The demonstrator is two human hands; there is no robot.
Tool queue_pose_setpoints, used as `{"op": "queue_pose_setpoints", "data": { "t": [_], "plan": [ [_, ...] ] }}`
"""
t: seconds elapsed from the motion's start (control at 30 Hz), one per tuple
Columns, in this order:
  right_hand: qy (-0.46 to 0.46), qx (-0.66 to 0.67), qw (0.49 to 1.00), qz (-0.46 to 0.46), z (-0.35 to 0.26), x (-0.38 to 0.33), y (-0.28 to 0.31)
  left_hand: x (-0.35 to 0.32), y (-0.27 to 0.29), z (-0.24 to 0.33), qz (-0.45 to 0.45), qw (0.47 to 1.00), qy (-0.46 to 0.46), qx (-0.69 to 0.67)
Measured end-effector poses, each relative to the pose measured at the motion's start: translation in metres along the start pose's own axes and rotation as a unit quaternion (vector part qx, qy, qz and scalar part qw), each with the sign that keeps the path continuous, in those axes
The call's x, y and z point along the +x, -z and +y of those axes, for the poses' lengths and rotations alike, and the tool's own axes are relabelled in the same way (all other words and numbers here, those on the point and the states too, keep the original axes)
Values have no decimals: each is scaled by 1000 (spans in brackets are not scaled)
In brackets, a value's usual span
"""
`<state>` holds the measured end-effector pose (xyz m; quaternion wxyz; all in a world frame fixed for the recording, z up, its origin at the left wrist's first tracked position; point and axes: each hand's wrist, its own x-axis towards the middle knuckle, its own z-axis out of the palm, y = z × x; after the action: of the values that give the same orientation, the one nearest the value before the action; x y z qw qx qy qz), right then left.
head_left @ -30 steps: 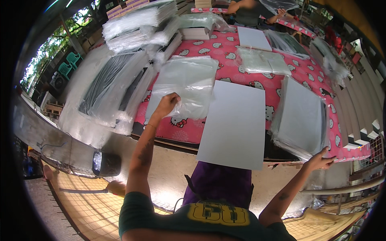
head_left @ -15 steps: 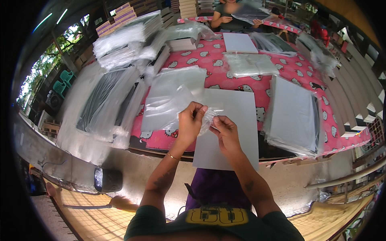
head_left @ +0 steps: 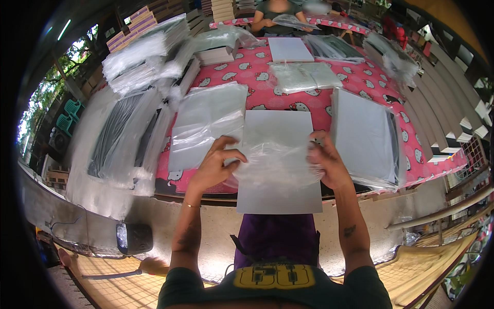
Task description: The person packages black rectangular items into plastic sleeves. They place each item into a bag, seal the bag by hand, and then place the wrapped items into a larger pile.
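Your left hand and right hand each pinch an edge of a clear plastic bag, fingers closed on it, stretched over a grey board. The board lies at the near edge of the desk with its pink patterned cloth. A bag pile sits left, a wrapped board stack right.

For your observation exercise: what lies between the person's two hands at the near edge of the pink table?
In the head view, a clear plastic bag stretches between the left hand and right hand, over a grey sheet.
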<state>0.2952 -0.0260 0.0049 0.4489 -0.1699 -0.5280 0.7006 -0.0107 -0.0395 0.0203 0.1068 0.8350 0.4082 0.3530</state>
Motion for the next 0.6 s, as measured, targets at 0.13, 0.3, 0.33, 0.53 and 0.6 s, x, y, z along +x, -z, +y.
{"op": "queue_pose_setpoints", "data": {
  "t": [0.13, 0.3, 0.33, 0.53, 0.6],
  "plan": [
    [120, -528, 835, -98, -30, 14, -67, 41, -17, 52, -67, 989, -95, 90],
    [-82, -836, 510, 187, -41, 3, 17, 49, -3, 18, 18, 931, 79, 356],
    [-81, -827, 509, 223, -50, 0, 22, 51, 2, 26, 91, 939, 62, 327],
    [-140, -725, 663, 119, -73, -48, -15, 20, 34, 25, 86, 891, -37, 445],
    [-166, -586, 793, -7, -54, -69, 20, 3, 55, 14, 14, 999, -25, -35]
  ]
}}
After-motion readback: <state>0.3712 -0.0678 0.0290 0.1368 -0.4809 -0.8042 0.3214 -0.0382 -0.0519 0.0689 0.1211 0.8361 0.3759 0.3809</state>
